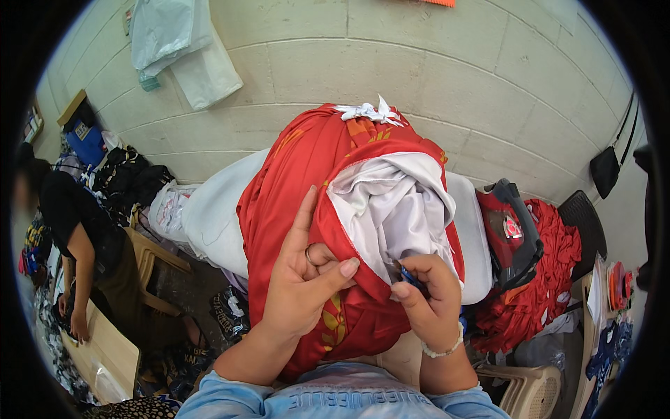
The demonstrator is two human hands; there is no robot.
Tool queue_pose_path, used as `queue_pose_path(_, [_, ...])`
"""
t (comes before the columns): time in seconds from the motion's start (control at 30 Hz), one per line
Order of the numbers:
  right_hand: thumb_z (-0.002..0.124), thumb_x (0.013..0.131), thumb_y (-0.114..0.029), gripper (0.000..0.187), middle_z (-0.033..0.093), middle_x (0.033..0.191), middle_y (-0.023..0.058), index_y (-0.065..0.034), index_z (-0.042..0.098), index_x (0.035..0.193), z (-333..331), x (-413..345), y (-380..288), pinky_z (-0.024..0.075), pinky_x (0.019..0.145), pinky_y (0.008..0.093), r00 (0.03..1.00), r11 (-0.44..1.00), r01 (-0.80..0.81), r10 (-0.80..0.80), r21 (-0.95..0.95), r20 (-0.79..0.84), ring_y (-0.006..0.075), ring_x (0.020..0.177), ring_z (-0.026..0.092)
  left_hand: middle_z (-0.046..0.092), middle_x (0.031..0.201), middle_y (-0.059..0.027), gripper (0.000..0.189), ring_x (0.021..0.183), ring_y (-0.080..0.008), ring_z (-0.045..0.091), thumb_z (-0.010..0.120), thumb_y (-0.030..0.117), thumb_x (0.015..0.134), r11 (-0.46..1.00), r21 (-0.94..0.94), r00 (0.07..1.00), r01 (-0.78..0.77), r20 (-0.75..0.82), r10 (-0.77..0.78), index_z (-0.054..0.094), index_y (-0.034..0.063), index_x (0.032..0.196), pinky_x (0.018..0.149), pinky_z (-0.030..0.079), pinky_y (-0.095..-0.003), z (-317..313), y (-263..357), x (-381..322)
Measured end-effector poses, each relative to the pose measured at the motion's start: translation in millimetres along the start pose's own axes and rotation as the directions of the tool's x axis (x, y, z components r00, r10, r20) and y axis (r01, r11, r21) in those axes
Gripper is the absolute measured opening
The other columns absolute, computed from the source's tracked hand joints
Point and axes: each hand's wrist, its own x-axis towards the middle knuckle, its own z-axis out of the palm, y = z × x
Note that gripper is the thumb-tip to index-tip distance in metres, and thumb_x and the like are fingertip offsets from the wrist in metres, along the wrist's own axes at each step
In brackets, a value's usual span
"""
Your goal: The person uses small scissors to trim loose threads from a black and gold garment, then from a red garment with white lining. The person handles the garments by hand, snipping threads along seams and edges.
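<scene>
A large red satin garment [282, 173] with yellow leaf print is heaped in front of me. Its white inner side [398, 199] shows inside a folded-back red edge with a stitched seam. My left hand [309, 283] pinches that edge between thumb and curled fingers, its index finger stretched along the cloth. In my right hand [432, 290] is a small blue-handled tool [409, 277] with a metal tip, probably thread snips. The tip is close to the seam; fingers partly hide the tool. Knotted white strips [371, 112] lie on top of the heap.
A white padded surface [220, 209] bears the garment against a block wall [419, 68]. At right are a grey-and-red bag [510, 235], piled red cloth [549, 283] and stacked plastic stools [528, 390]. A person in black [78, 225] bends over a wooden board [102, 351] at left.
</scene>
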Motion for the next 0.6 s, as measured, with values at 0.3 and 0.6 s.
queue_pose_path(0.3, [0.074, 0.066, -0.004, 0.027, 0.056, 0.071, 0.0054, -0.0045, 0.062, 0.09, 11.2, -1.3, 2.3, 0.044, 0.055, 0.0284, 0.972, 0.96, 0.139, -0.086, -0.242, 0.218, 0.0175, 0.059, 0.054, 0.053, 0.113, -0.0115, 0.066, 0.1, -0.0163, 0.052, 0.071, 0.014, 0.083, 0.604, 0.788, 0.922, -0.12, -0.138, 0.362, 0.039, 0.0062, 0.139, 0.078, 0.048, -0.0315, -8.2, 24.4, 27.1])
queue_pose_path(0.6, [0.068, 0.065, 0.002, 0.022, 0.053, 0.067, 0.0066, -0.005, 0.064, 0.086, 5.4, -5.8, -0.9, 0.0417, 0.053, 0.0308, 0.966, 0.952, 0.204, -0.158, -0.228, 0.205, 0.021, 0.057, 0.053, 0.066, 0.084, -0.0077, 0.033, 0.074, -0.0172, 0.064, 0.064, 0.033, 0.088, 0.25, 0.968, 0.997, 0.016, 0.005, -0.082, 0.064, -0.0006, 0.092, 0.068, 0.049, -0.0302, -17.0, 58.0, 117.1])
